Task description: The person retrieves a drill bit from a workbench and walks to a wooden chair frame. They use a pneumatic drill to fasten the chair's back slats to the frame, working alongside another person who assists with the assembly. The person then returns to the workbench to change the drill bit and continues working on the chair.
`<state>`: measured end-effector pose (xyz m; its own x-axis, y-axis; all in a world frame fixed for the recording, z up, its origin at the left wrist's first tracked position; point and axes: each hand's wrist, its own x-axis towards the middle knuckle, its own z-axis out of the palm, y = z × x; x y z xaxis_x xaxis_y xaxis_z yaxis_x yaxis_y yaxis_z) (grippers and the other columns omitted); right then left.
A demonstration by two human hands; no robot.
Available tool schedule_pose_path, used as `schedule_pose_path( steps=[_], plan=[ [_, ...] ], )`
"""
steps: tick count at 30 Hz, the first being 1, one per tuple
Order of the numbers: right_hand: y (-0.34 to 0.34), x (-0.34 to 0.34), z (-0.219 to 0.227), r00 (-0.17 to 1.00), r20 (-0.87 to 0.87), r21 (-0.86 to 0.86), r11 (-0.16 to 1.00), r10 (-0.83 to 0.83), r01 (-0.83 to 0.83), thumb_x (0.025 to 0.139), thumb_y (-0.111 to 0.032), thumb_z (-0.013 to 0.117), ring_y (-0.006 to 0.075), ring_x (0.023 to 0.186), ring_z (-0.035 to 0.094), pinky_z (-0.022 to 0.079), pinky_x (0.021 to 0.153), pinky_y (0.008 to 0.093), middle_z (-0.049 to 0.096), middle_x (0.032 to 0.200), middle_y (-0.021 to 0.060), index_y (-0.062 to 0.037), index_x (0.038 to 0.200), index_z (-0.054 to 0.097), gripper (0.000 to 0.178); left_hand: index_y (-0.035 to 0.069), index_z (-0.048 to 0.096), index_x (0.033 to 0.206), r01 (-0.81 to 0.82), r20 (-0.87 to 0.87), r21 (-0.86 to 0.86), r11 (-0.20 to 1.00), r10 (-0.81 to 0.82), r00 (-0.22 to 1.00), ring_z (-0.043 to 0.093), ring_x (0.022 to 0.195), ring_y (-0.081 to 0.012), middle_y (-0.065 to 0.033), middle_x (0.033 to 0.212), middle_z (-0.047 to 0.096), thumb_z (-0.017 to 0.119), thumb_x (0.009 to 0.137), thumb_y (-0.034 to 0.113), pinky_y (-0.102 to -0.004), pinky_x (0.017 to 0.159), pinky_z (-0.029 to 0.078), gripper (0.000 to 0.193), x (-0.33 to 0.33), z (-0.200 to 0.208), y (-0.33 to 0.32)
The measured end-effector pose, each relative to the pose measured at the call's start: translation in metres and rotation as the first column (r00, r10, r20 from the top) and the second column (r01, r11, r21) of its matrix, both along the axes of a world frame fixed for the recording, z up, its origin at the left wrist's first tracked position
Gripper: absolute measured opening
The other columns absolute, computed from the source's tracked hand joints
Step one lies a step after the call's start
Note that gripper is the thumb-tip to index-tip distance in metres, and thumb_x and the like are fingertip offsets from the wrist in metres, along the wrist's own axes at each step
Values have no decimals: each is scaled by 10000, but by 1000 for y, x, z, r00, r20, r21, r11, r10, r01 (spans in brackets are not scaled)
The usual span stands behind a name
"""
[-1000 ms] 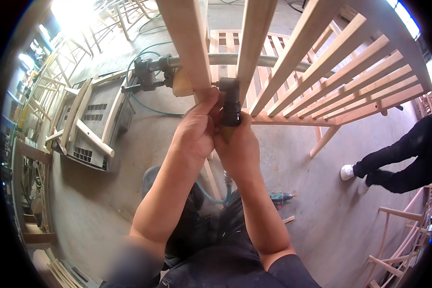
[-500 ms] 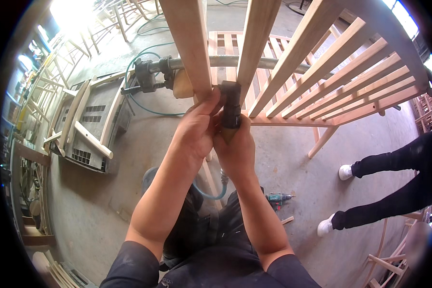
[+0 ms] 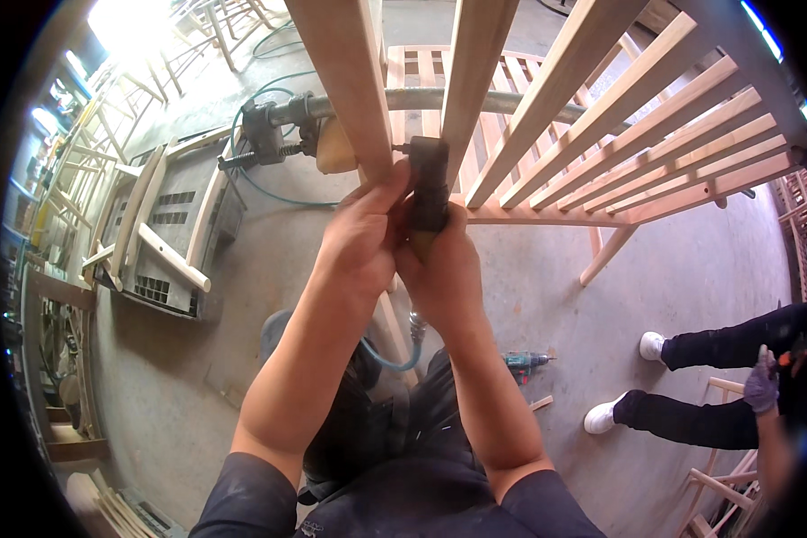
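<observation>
My right hand is wrapped round a black air tool, whose head stands between two wooden slats with a thin nose pointing left. Below that hand a blue air hose hangs by a metal coupling. My left hand closes against the left side of the tool, its thumb by the lower part of the thick wooden post; its other fingers are partly hidden. The post and slats belong to a pale slatted wooden bench. Across it runs a pipe clamp, with a wood block near its jaw.
A cordless drill and a small wood stick lie on the concrete floor. A grey crate carries curved wooden parts at left. At right stands another person, with a gloved hand showing. Wooden frames stand behind.
My view has shifted slightly, with the bench and clamp sitting a little higher. Both hands stay at the tool. The other person's gloved hand has come into sight at right.
</observation>
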<state>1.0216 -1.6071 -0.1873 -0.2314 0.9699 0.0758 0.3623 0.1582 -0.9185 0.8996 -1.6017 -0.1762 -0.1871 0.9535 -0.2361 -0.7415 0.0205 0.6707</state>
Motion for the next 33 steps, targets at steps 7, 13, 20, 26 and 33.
schedule_pose_path(
  steps=[7,13,20,26,33],
  plan=[
    [-1,1,5,1000,-19,-26,999,23,-23,853,-173,707,498,985,691,553,834,521,712,1004,299,59,1269,447,542,21,615,1366,-38,-37,33,999,39,999,660,1163,-239,-100,1283,681,631,1067,231,-407,1040,542,365,3,9,-11],
    [-3,3,7,999,6,2,999,47,-47,869,-174,743,526,965,679,544,796,575,698,1030,319,39,1279,419,565,-41,612,1369,-107,-45,32,994,108,993,684,1120,-248,-113,1263,683,637,1059,160,-388,986,561,370,12,18,-19],
    [-4,0,5,1000,-5,-19,1000,21,-21,869,-205,728,506,974,693,558,833,530,714,994,311,72,1267,435,566,-39,617,1374,-134,-106,36,990,137,985,685,1123,-246,-112,1269,685,633,1059,142,-392,992,566,364,12,16,-16],
    [-3,0,8,999,14,-5,999,40,-40,864,-193,735,512,961,689,553,812,543,708,992,312,69,1251,428,559,-33,627,1374,-130,-113,51,990,135,984,690,1105,-235,-106,1275,691,630,1062,148,-374,988,564,362,12,17,-17],
    [-3,2,8,998,35,0,999,44,-44,866,-178,718,512,948,690,552,811,542,706,975,320,89,1261,427,559,-32,624,1393,-176,-301,106,979,201,932,682,1076,-172,-84,1277,696,589,1087,156,-322,978,547,361,27,21,-21]
  ],
)
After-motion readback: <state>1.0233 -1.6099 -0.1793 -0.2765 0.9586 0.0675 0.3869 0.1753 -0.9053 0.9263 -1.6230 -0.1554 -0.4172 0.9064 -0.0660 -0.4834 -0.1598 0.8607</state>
